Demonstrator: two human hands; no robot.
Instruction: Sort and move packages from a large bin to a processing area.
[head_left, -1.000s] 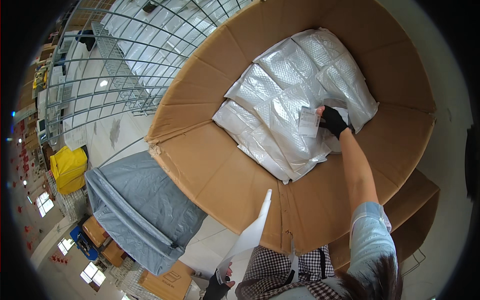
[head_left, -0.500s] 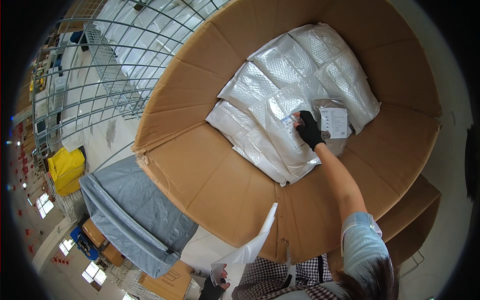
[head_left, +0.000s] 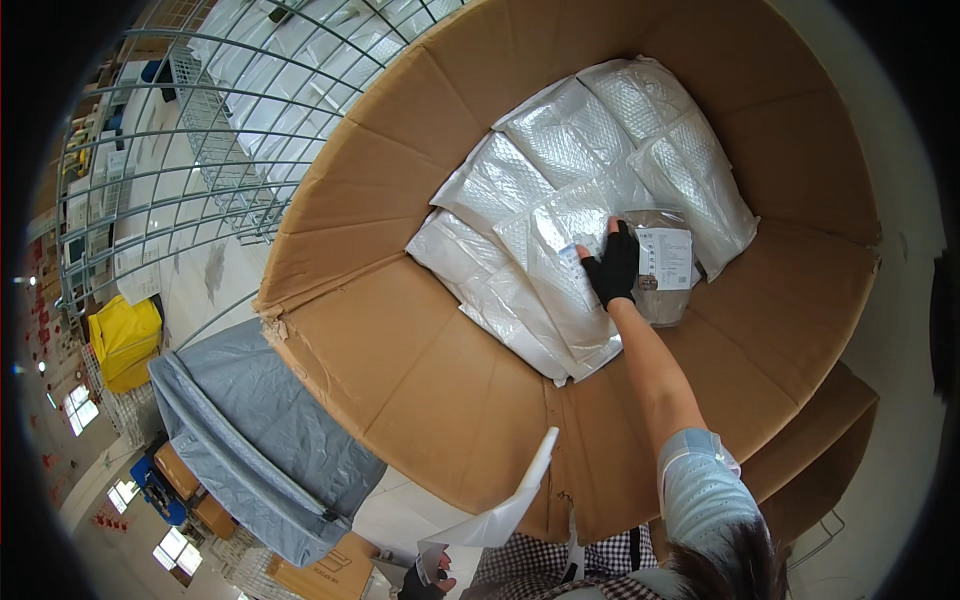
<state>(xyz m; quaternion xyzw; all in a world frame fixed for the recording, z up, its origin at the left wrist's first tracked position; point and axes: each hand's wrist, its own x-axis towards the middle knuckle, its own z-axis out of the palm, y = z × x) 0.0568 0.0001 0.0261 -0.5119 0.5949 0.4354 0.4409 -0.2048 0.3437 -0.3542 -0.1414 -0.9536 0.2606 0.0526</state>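
My right hand, in a black fingerless glove, reaches deep into a big brown cardboard box. Its fingers are spread, and it rests on a white bubble mailer near the middle of the pile. Right beside it lies a clear plastic bag with a white printed label on it. At the lower edge, outside the box, my left hand, also gloved, grips a long white sheet. That sheet curls up to the box's near rim. Part of the left hand is cut off by the picture's edge.
Several more bubble mailers cover the box's bottom. A wire cage with white packages stands at the left, a grey fabric bag below it, and a yellow bag farther left. Another cardboard box sits at the right.
My right hand has gone from curled fingers at a small label on the mailer to spread fingers lying on it. My left hand still holds the white sheet; the view has shifted slightly.
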